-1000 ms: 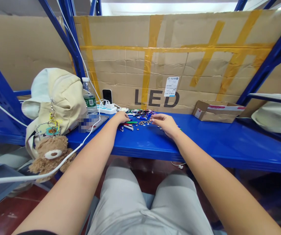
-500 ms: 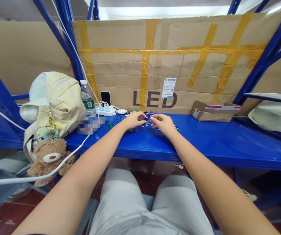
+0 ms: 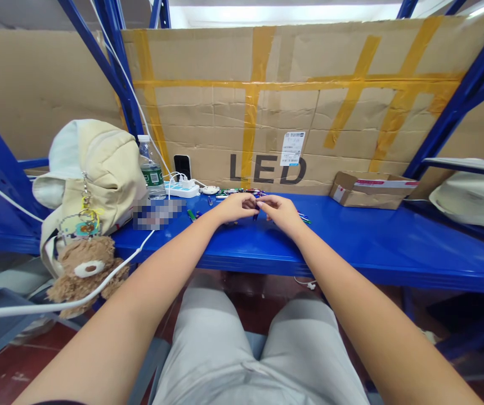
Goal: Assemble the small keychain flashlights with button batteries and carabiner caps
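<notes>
My left hand [image 3: 238, 208] and my right hand [image 3: 279, 214] meet above the blue table [image 3: 335, 242], fingertips touching. Both are closed in a pinch. Between them a small dark piece [image 3: 255, 216] shows below the fingers; its kind is too small to make out. Behind the hands lies a loose pile of thin, shiny, coloured pen-like pieces [image 3: 242, 192], partly hidden by the fingers. More slim blue and green pieces [image 3: 304, 217] stick out beside my right hand. Left of my left forearm lies a green piece [image 3: 191, 215].
A white power strip [image 3: 183, 188], a water bottle [image 3: 153, 173] and a cream bag [image 3: 102, 163] with a plush bear [image 3: 88, 270] stand at the left. An open cardboard box [image 3: 372, 191] sits at the right. A white cable [image 3: 77, 304] crosses the left front.
My hands have come together: the fingertips were slightly apart and now touch, with the small dark piece between them. The view has tilted slightly.
</notes>
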`<state>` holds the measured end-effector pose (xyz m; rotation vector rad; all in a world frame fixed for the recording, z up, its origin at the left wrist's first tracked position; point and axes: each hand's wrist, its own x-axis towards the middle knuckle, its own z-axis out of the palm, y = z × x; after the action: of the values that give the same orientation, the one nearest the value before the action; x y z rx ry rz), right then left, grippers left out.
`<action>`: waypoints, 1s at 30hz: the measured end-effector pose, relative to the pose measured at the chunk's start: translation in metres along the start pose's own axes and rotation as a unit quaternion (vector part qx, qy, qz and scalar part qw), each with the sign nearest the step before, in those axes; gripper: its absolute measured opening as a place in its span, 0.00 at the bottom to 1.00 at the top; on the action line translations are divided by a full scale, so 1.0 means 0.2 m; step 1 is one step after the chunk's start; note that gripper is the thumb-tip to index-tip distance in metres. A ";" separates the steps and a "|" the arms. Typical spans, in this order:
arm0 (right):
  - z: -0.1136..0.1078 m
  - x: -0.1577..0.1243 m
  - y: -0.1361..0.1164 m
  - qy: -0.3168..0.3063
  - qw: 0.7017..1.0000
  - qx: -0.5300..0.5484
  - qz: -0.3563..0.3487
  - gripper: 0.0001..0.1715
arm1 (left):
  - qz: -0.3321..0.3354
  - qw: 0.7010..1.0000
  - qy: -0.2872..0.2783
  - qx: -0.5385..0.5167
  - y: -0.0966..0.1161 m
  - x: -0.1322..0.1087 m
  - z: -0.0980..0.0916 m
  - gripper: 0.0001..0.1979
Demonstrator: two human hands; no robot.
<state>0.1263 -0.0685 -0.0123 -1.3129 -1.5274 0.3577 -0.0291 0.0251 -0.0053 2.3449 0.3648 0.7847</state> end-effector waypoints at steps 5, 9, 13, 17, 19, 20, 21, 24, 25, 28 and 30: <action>0.01 0.00 0.02 -0.015 1.000 -0.020 -0.005 0.21 | -0.018 1.000 0.012 -0.002 0.00 0.00 -0.01 0.08; 0.02 0.03 0.04 0.005 0.997 -0.072 -0.015 0.21 | -0.041 0.998 0.045 0.017 -0.03 0.01 -0.03 0.10; 0.05 0.12 0.03 -0.002 0.975 -0.215 -0.052 0.13 | -0.064 0.987 0.132 0.066 -0.05 0.01 -0.06 0.16; 0.13 0.21 0.02 -0.097 0.936 -0.332 -0.064 0.09 | -0.043 0.979 0.185 0.077 -0.07 0.01 -0.08 0.17; 0.16 0.24 0.04 -0.125 0.924 -0.358 -0.049 0.08 | -0.032 0.977 0.201 0.070 -0.07 0.01 -0.09 0.13; 0.17 0.24 0.05 -0.131 0.922 -0.363 -0.041 0.08 | -0.027 0.976 0.206 0.071 -0.07 0.01 -0.09 0.11; 0.18 0.24 0.06 -0.133 0.922 -0.363 -0.034 0.08 | -0.022 0.975 0.207 0.074 -0.08 0.02 -0.09 0.11; 0.18 0.23 0.09 -0.136 0.926 -0.350 -0.034 0.07 | -0.013 0.975 0.204 0.088 -0.08 0.02 -0.08 0.11; 0.18 0.22 0.10 -0.135 0.928 -0.346 -0.038 0.08 | -0.012 0.975 0.203 0.091 -0.08 0.02 -0.08 0.11; 0.18 0.21 0.11 -0.132 0.928 -0.344 -0.048 0.09 | -0.018 0.976 0.198 0.090 -0.08 0.02 -0.08 0.11; 0.19 0.20 0.10 -0.131 0.926 -0.350 -0.051 0.09 | -0.023 0.976 0.194 0.091 -0.08 0.01 -0.08 0.12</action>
<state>0.1123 -0.0126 -0.0230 -1.7681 -2.0498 -0.1108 -0.0380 0.0472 -0.0047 2.3317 0.6793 1.2367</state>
